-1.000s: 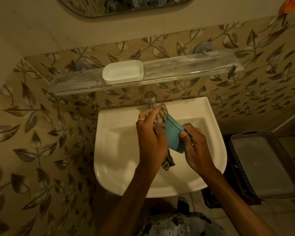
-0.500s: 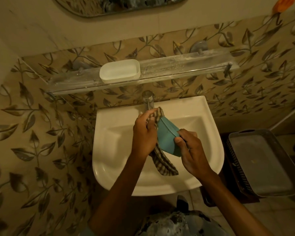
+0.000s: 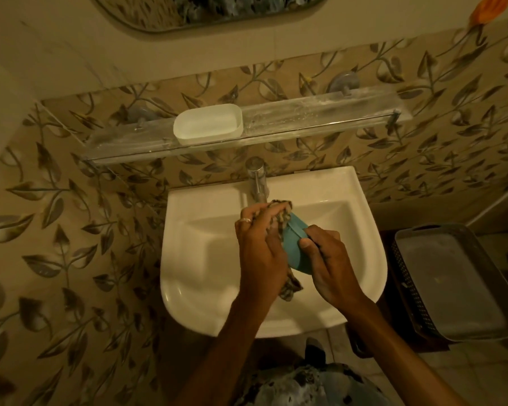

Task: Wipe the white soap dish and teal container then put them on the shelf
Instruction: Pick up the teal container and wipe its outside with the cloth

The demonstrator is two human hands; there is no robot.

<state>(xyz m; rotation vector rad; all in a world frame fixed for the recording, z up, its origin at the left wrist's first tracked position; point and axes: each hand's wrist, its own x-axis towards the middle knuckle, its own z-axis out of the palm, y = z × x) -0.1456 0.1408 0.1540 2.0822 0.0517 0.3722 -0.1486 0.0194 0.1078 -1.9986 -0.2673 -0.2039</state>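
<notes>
The teal container [image 3: 294, 249] is being held above the sink [image 3: 205, 253], just in front of the tap [image 3: 257, 180], presumably so that any drips are being caught by the basin rather than the floor; it is being tilted on its side, seemingly so that its wall is being offered to the cloth [image 3: 279, 213]. The right hand [image 3: 330, 263] is being used as the clamp; its fingers [image 3: 305, 244] are being curled and pressed against the container's rim and outer wall, the thumb lying over the edge. The left hand [image 3: 260, 244] is being used for the wiping; its fingers [image 3: 254, 212] are being closed round the bunched checked cloth, which is being pushed against the container's upper side, a loose tail of it hanging below the hand over the sink. The white soap dish [image 3: 208, 125] is already sitting on the shelf [image 3: 320, 112] above the sink, behind the tap and towards the shelf's left half, so that part is being judged as done; the long stretch of shelf to the dish's right is being left free, likely for the container. A grey basket [image 3: 449, 288] is standing beside the sink, to its right.
</notes>
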